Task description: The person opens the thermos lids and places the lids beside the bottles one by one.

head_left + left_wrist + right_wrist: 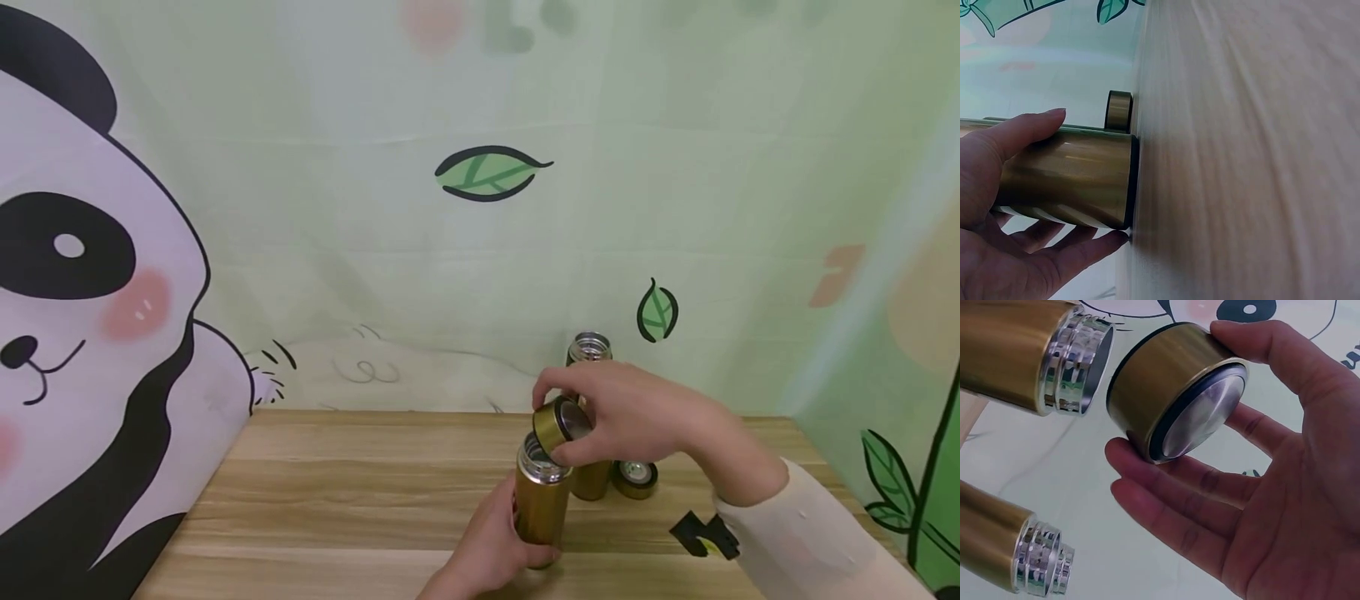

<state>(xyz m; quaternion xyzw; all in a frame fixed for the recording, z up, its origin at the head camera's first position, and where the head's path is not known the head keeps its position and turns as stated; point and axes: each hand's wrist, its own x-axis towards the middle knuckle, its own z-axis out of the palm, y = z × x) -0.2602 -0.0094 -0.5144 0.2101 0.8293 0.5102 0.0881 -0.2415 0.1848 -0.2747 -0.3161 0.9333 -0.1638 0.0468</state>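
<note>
Upright on the table stands a gold vacuum flask [542, 510] with its steel mouth uncovered. My left hand [491, 537] grips its lower body, thumb on one side and fingers on the other, in the left wrist view too. A gold lid [1172, 387] with a steel top and dark rings is held between the thumb and fingers of my right hand [633, 412]. It is tilted just above the flask's mouth; in the right wrist view a gap separates it from the steel neck [1079, 365].
Behind, another uncovered gold flask [994, 540] stands; a further steel rim [1064, 569] shows past it. My right hand hides part of this area in the head view. A second lid [636, 479] lies on the wooden table [360, 492]. A printed panda cloth [337, 208] hangs behind.
</note>
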